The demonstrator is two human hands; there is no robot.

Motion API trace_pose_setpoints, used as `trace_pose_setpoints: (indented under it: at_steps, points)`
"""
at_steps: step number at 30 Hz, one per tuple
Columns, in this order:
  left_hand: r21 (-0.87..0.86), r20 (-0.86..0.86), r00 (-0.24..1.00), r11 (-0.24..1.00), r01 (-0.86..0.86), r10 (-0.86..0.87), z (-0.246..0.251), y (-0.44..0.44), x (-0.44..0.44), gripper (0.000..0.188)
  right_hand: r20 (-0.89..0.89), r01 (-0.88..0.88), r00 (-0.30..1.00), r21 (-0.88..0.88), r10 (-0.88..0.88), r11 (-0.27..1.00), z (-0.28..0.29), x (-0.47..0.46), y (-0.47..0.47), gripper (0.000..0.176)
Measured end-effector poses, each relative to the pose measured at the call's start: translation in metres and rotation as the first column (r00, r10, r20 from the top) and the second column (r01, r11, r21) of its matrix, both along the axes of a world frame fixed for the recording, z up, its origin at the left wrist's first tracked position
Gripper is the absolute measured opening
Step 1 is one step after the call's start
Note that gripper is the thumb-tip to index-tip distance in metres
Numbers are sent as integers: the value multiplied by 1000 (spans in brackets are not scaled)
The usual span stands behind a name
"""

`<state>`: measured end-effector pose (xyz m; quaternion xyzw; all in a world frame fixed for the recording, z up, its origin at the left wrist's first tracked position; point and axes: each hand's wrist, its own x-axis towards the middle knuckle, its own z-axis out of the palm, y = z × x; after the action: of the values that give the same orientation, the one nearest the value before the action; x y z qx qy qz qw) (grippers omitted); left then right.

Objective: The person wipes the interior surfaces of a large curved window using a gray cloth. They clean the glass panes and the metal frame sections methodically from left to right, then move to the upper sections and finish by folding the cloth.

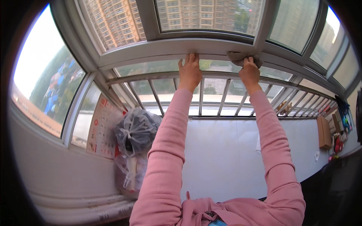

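Observation:
Both my arms reach forward to a white window frame (169,48) above a metal guard rail. My right hand (250,72) grips a bunched grey-brown cloth (237,57), which lies against the frame's horizontal bar below a vertical post. To the left of it, my left hand (190,70) rests its fingertips on the same bar. Its thumb is spread from the fingers, and nothing shows in it. The palm sides of both hands are hidden from view.
Below the bar runs the metal guard rail (215,74) with upright bars. Bagged items in clear plastic (137,128) stand at the left, beside a wall calendar (101,127). A cardboard box (323,132) and several small toys (339,141) sit at the right, past a white panel surface (217,158).

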<state>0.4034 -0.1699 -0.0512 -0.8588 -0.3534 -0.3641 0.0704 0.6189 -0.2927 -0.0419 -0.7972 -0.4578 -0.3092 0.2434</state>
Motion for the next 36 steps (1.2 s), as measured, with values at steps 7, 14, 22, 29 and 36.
trace_pose_setpoints:
  at_steps: [7, 14, 22, 29, 36]
  points:
    - [-3, 1, 996, 995, 95, -95, 0, 10, -9, 57, -132, -73, 988, 33, 77, 997, 2, -78, 48, 20]
    - [4, 31, 987, 988, 157, -157, -1, 10, -12, 49, -252, -229, 935, 114, 251, 967, 17, -109, 60, 22]
    - [26, 33, 976, 976, 215, -216, 1, 17, -19, 55, -26, -303, 919, 590, 392, 749, 92, -53, -11, 38]
    - [106, 299, 951, 993, 44, -74, 30, 53, -83, 54, -97, 56, 994, 82, -48, 995, 66, -37, 16, 47]
    - [101, 332, 943, 995, -27, -8, 45, 102, -129, 54, -126, -31, 991, 31, 35, 999, 76, -59, 40, 52]
